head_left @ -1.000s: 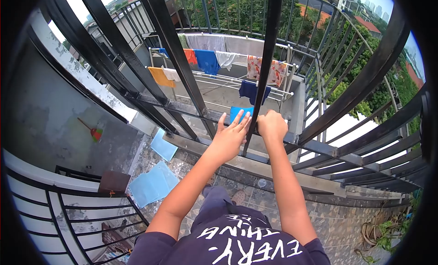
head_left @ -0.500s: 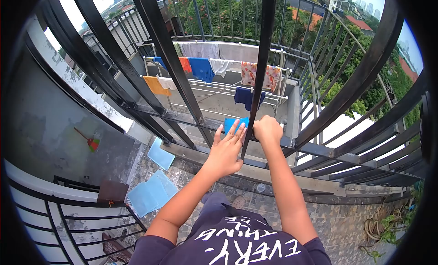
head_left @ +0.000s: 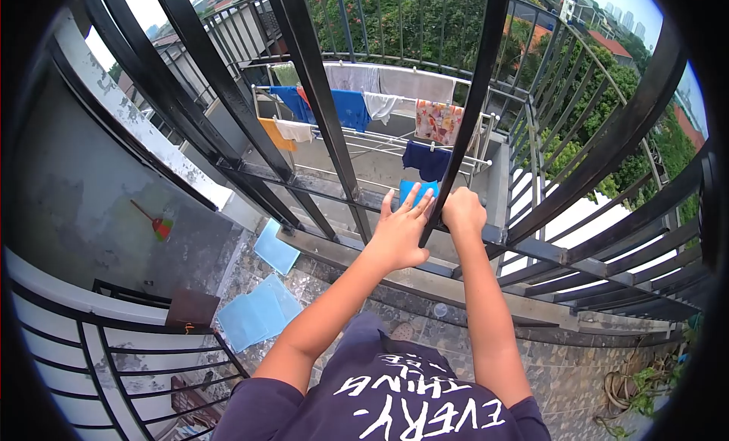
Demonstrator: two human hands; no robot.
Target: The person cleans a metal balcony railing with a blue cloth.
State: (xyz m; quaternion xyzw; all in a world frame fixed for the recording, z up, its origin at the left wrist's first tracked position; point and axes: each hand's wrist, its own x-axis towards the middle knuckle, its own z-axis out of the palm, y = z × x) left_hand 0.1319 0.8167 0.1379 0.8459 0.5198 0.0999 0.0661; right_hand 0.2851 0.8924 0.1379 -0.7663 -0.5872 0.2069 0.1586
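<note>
My left hand (head_left: 402,232) has its fingers spread over a small blue cloth or sheet (head_left: 418,190) at the black metal railing, just left of an upright bar (head_left: 469,99). Its palm faces down, and part of the blue piece shows between and above the fingers. To the right of the same bar, my right hand (head_left: 464,212) is closed in a fist close beside it. Whatever its curled fingers hold is hidden.
Beyond the bars stands a white drying rack (head_left: 364,145) with hanging clothes. Light blue sheets (head_left: 258,312) lie on the tiled floor at lower left. A red and green broom (head_left: 161,227) is by the grey surface. Plants (head_left: 645,384) grow at lower right.
The view has shifted, so the railing, rack and both hands appear farther right. Both hands keep nearly the same pose beside the bar.
</note>
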